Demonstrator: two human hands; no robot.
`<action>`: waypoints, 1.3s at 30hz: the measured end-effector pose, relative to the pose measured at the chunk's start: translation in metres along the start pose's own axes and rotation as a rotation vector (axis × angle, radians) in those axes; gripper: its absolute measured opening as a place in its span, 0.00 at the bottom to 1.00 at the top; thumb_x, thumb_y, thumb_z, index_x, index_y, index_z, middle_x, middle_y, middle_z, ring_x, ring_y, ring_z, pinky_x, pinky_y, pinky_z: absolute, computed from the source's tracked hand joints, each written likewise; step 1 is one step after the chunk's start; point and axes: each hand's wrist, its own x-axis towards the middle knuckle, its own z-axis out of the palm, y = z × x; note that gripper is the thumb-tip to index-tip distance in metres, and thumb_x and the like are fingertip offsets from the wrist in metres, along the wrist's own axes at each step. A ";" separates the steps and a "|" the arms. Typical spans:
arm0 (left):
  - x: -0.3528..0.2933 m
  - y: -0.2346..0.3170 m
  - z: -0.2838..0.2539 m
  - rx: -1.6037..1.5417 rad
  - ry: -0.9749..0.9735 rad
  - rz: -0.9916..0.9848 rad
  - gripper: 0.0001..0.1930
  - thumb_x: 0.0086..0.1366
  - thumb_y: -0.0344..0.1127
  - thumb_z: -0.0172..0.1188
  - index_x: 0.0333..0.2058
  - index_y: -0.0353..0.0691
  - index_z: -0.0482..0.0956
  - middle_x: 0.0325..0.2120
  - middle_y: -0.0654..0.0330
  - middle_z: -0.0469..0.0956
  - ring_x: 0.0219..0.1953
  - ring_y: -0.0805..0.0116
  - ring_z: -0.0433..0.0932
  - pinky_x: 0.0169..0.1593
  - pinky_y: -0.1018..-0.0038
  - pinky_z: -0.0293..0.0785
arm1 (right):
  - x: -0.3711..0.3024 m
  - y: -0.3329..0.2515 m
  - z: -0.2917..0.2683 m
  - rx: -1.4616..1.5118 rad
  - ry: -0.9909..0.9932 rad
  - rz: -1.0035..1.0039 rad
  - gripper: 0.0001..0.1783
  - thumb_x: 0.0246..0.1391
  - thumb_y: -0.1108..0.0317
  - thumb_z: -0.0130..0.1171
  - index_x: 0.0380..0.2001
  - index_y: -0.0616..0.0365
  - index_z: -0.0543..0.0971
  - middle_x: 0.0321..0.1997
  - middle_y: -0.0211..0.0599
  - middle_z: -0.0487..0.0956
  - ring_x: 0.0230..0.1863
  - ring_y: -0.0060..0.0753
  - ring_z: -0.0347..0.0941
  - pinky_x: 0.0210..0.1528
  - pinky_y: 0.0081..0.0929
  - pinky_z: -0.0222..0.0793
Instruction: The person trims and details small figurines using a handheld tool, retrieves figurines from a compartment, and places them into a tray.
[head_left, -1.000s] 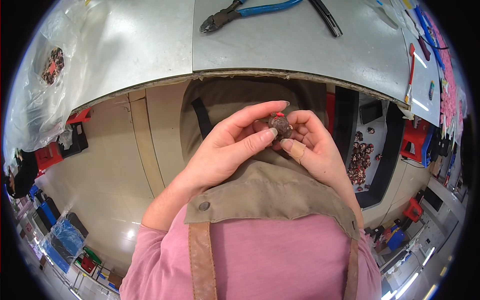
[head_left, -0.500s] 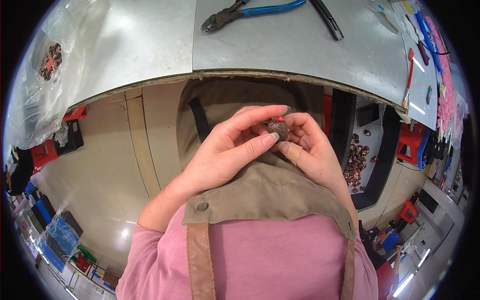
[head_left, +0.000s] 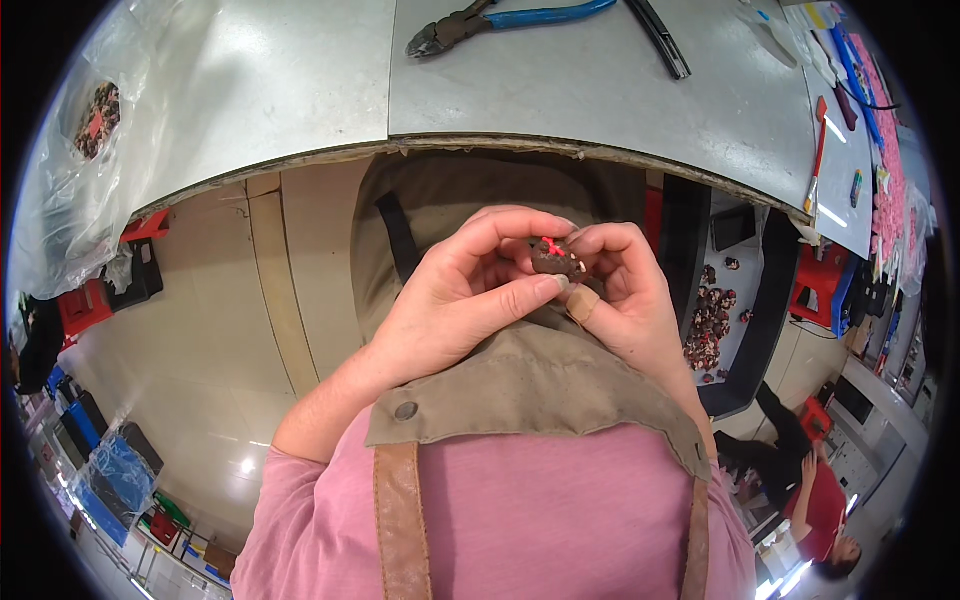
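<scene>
Component under work: a small dark brown rounded part with a red wire tip (head_left: pixel 553 256), held in front of the chest, below the near edge of the grey metal surface (head_left: pixel 300 90) and above the olive-brown apron bib (head_left: pixel 530 385).

Left hand (head_left: pixel 455 305): fingers curled closed around the part from the left; the thumb (head_left: pixel 520 297) presses in beneath it and the index finger arches over the top.

Right hand (head_left: pixel 625 300): fingers bent closed against the right side of the part; the thumb, wrapped at its tip in tan tape (head_left: pixel 582 303), sits just below it. Both hands touch the part and each other.

Clothing: the apron has a brown leather strap (head_left: pixel 405 530) fixed by a metal rivet (head_left: pixel 405 411), worn over a pink shirt (head_left: pixel 550 520).

Items on the surface, well apart from the hands:
- blue-handled cutting pliers (head_left: pixel 500 22) near the far edge;
- a black slim tool (head_left: pixel 660 38) just to their right;
- a clear plastic bag holding dark parts (head_left: pixel 92 115) at the left end;
- a red-handled tool on white paper (head_left: pixel 818 150) at the right end.

Below the surface to the right, a dark tray with a white sheet (head_left: pixel 755 300) carries a scatter of similar dark brown parts (head_left: pixel 710 325).
</scene>
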 end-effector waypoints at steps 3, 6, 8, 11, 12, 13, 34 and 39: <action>0.003 0.004 0.002 0.021 -0.009 -0.029 0.22 0.64 0.26 0.60 0.57 0.38 0.71 0.48 0.64 0.73 0.48 0.77 0.73 0.52 0.77 0.71 | 0.001 0.002 -0.003 -0.111 0.021 -0.057 0.19 0.48 0.78 0.66 0.43 0.58 0.71 0.42 0.32 0.73 0.42 0.23 0.72 0.45 0.21 0.70; 0.003 0.004 0.002 0.056 -0.022 0.016 0.21 0.67 0.28 0.57 0.58 0.37 0.69 0.49 0.63 0.73 0.50 0.75 0.72 0.55 0.76 0.69 | 0.002 -0.002 -0.009 -0.330 -0.033 -0.179 0.17 0.47 0.78 0.67 0.40 0.59 0.73 0.42 0.35 0.73 0.41 0.25 0.74 0.44 0.22 0.70; 0.002 0.000 -0.002 0.114 -0.068 0.073 0.22 0.69 0.29 0.54 0.61 0.41 0.68 0.52 0.61 0.68 0.53 0.74 0.69 0.56 0.76 0.69 | 0.006 -0.016 -0.013 -0.408 -0.051 -0.258 0.16 0.47 0.78 0.66 0.39 0.59 0.74 0.41 0.35 0.74 0.40 0.27 0.74 0.44 0.22 0.71; 0.002 0.001 -0.002 0.121 -0.082 0.041 0.23 0.70 0.30 0.52 0.63 0.41 0.65 0.53 0.60 0.67 0.54 0.73 0.69 0.58 0.76 0.66 | 0.006 -0.023 -0.015 -0.463 -0.022 -0.319 0.13 0.47 0.79 0.64 0.37 0.60 0.75 0.40 0.36 0.73 0.41 0.30 0.72 0.45 0.24 0.69; 0.002 0.001 -0.001 0.124 -0.090 0.039 0.23 0.70 0.30 0.52 0.63 0.41 0.65 0.53 0.60 0.67 0.54 0.73 0.69 0.58 0.76 0.66 | 0.006 -0.025 -0.016 -0.438 0.019 -0.304 0.11 0.48 0.80 0.63 0.36 0.60 0.75 0.40 0.35 0.73 0.43 0.32 0.69 0.47 0.26 0.66; 0.002 0.001 -0.001 0.127 -0.096 0.049 0.23 0.70 0.30 0.51 0.63 0.41 0.64 0.54 0.60 0.67 0.54 0.73 0.69 0.58 0.76 0.65 | 0.008 -0.028 -0.015 -0.499 0.029 -0.341 0.11 0.48 0.80 0.62 0.36 0.60 0.76 0.38 0.35 0.74 0.42 0.32 0.70 0.45 0.26 0.67; 0.004 0.002 0.001 0.239 -0.137 0.103 0.23 0.72 0.30 0.48 0.65 0.39 0.61 0.57 0.58 0.67 0.58 0.71 0.66 0.60 0.75 0.63 | 0.030 -0.041 -0.018 -0.886 -0.063 -0.593 0.12 0.41 0.79 0.64 0.30 0.57 0.74 0.30 0.34 0.75 0.29 0.35 0.71 0.32 0.28 0.66; 0.002 0.006 0.000 0.110 -0.152 0.022 0.24 0.73 0.32 0.46 0.66 0.38 0.58 0.59 0.56 0.68 0.58 0.69 0.69 0.62 0.73 0.63 | 0.028 -0.041 -0.023 -0.758 0.071 -0.499 0.08 0.45 0.78 0.61 0.31 0.59 0.74 0.31 0.33 0.74 0.30 0.29 0.70 0.32 0.24 0.64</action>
